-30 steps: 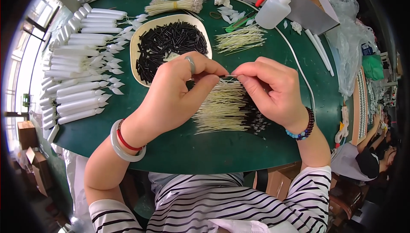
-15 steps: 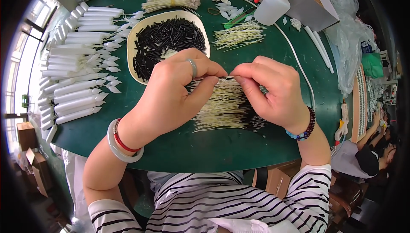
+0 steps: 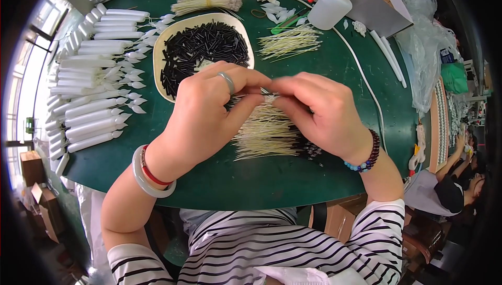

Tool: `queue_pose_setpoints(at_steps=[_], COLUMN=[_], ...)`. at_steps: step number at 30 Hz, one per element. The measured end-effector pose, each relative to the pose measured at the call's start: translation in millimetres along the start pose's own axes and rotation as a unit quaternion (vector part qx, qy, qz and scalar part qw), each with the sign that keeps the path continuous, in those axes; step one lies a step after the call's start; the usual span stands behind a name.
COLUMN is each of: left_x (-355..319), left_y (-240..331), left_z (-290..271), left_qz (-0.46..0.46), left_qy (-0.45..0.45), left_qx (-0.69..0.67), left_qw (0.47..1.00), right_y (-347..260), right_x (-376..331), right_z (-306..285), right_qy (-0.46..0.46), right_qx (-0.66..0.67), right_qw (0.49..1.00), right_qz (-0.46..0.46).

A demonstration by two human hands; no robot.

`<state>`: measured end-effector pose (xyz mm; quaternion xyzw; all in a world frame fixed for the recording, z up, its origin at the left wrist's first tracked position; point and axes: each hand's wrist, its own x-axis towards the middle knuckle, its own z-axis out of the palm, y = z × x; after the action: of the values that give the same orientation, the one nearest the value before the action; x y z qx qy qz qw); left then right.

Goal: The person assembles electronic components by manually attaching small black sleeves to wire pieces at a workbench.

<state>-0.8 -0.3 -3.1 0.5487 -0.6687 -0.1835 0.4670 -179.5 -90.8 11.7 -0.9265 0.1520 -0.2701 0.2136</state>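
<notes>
Above a pile of thin cream-coloured wires [image 3: 265,136], my two hands meet with their fingertips almost touching. My left hand [image 3: 209,104] is closed in a pinch of thumb and forefinger. Pinching from the other side is my right hand [image 3: 327,112], its fingers slightly blurred. A tiny thin piece shows at the fingertips, too small to name. Dark ends of the piled wires lie under my right hand. Just beyond my left hand, a cream tray [image 3: 157,70] holds many short black tubes [image 3: 209,44], partly hidden by that hand.
White candle-shaped sticks [image 3: 94,120] with flame-shaped tips line the left side. At the back lie a bundled sheaf of wires [image 3: 206,2] and a loose wire bunch [image 3: 290,43]. A white squeeze bottle [image 3: 330,10], a white cable [image 3: 361,65] and two white tubes [image 3: 388,57] are at right.
My right hand has shifted left, its fingertips now closer to my left hand's. My left fingers have moved slightly left. The wire pile and tray look unchanged.
</notes>
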Motion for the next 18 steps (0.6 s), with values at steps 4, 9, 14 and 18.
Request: queue_pose_setpoints(at_steps=[4, 9, 14, 18], left_x=[-0.7, -1.0, -2.8, -0.4], left_y=[-1.0, 0.2, -2.5, -4.8], left_z=[-0.3, 9.0, 4.2, -2.6], left_qz=[-0.006, 0.096, 0.071, 0.029], left_qy=[0.01, 0.022, 0.011, 0.028], left_qx=[0.024, 0.065, 0.067, 0.067], left_qw=[1.0, 0.993, 0.995, 0.997], right_y=[11.8, 13.7, 12.2, 32.6], right_x=[-0.4, 1.1, 0.0, 1.0], right_z=[-11.4, -2.7, -4.1, -19.2], right_qy=[-0.041, -0.097, -0.115, -0.021], right_qx=[-0.004, -0.005, 0.078, -0.035], right_qw=[0.998, 0.995, 0.99, 0.996], right_qz=[0.038, -0.034, 0.028, -0.083])
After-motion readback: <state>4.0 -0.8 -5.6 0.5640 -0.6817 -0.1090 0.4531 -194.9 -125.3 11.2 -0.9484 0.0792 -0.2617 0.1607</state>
